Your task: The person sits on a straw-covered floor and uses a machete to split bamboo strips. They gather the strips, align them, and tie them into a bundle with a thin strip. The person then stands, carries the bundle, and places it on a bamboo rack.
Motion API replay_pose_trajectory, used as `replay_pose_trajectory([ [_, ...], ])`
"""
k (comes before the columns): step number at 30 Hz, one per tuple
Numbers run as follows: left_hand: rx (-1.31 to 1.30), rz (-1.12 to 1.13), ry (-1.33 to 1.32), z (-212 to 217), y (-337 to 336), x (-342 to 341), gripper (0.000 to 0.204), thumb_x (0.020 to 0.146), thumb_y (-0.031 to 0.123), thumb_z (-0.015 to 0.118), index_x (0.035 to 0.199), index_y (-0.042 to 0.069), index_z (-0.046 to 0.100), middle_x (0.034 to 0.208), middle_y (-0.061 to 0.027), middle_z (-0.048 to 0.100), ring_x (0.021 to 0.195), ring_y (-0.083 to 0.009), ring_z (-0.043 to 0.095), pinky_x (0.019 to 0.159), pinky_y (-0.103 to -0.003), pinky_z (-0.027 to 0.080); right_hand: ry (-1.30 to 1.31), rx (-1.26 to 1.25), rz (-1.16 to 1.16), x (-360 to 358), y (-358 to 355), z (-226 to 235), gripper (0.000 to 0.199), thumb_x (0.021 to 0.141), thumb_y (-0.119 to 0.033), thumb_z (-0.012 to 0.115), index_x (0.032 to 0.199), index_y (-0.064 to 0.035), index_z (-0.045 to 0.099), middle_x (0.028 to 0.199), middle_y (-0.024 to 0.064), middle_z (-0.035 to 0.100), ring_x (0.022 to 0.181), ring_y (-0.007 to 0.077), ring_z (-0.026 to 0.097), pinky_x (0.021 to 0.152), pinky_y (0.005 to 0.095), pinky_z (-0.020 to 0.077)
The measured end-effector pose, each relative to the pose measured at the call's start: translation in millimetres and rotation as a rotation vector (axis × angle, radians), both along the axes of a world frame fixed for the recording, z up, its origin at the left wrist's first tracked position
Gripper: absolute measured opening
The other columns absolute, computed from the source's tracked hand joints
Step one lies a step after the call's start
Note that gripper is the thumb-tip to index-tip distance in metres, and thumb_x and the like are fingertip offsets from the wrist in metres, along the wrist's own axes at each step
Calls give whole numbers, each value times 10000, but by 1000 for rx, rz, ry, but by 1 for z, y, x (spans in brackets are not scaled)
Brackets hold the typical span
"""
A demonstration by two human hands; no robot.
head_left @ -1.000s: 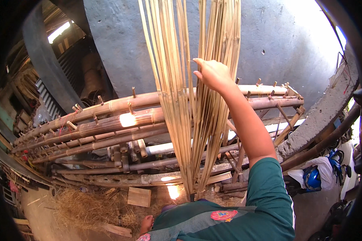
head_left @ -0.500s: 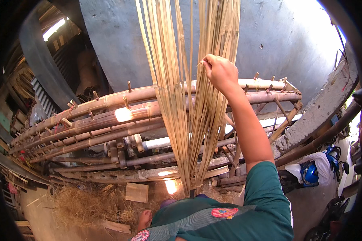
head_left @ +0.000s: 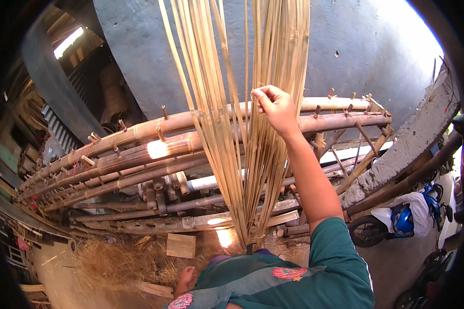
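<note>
My right hand (head_left: pixel 276 108) is raised in front of the bamboo strips, thumb and fingers pinched on a thin pale strand (head_left: pixel 253 95). Long, narrow bamboo strips (head_left: pixel 282 56) stand behind it, fanning out upward from a narrow gathered end near my waist. A gap parts them into a left bundle (head_left: pixel 211 118) and a right one, with a single strip between. Low beside my body is my left hand (head_left: pixel 187 275), its fingers curled and nothing visible in them.
A rack of thick bamboo poles (head_left: pixel 123 157) with short pegs runs across, before a grey wall (head_left: pixel 366 77). On the floor lie a heap of fibre shavings (head_left: pixel 108 265) and a wooden block (head_left: pixel 181 245). Motorbikes (head_left: pixel 368 230) stand at right beside a concrete edge (head_left: pixel 384 175).
My right hand has come slightly down and left in the picture, still pinching the strand. The left bundle's upper ends have shifted left. My left hand remains low at my side.
</note>
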State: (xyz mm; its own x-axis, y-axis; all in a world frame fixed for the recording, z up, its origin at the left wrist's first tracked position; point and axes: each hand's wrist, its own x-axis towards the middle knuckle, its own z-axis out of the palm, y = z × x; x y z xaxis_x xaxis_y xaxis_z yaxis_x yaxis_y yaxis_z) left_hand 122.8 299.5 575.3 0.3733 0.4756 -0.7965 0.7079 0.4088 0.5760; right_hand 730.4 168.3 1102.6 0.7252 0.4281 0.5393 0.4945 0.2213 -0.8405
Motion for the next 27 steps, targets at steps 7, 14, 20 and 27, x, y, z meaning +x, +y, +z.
replay_pose_trajectory([
  [7, 29, -40, 24, 5, -4, 21, 276, 1009, 330, 616, 1160, 104, 667, 927, -23, 683, 729, -146, 630, 624, -313, 514, -341, -368, -62, -20, -8, -31, 206, 974, -155, 657, 1128, -29, 712, 990, 152, 749, 902, 201, 715, 818, 332, 547],
  [14, 229, -226, 30, 29, -23, 24, 289, 1007, 337, 611, 1110, 76, 680, 855, -26, 675, 678, -143, 603, 588, -326, 489, -346, -583, -16, -21, -19, -27, 141, 945, -130, 643, 1055, -52, 601, 661, 77, 569, 612, 178, 608, 625, 343, 509],
  [20, 195, -200, 32, 22, -22, 25, 300, 1011, 337, 598, 1082, 53, 667, 821, -34, 651, 638, -138, 576, 551, -311, 461, -606, -874, 776, -60, 5, -25, 144, 914, -148, 641, 1030, -64, 659, 906, 70, 693, 790, 177, 688, 768, 347, 571],
  [27, 128, -22, -60, 33, -36, 39, 297, 1001, 316, 618, 1147, 57, 639, 866, -27, 655, 687, -136, 580, 585, -314, 471, -461, -1016, 1168, -123, 6, -33, 172, 977, -184, 595, 1093, -76, 660, 837, 66, 681, 742, 160, 661, 691, 346, 540],
])
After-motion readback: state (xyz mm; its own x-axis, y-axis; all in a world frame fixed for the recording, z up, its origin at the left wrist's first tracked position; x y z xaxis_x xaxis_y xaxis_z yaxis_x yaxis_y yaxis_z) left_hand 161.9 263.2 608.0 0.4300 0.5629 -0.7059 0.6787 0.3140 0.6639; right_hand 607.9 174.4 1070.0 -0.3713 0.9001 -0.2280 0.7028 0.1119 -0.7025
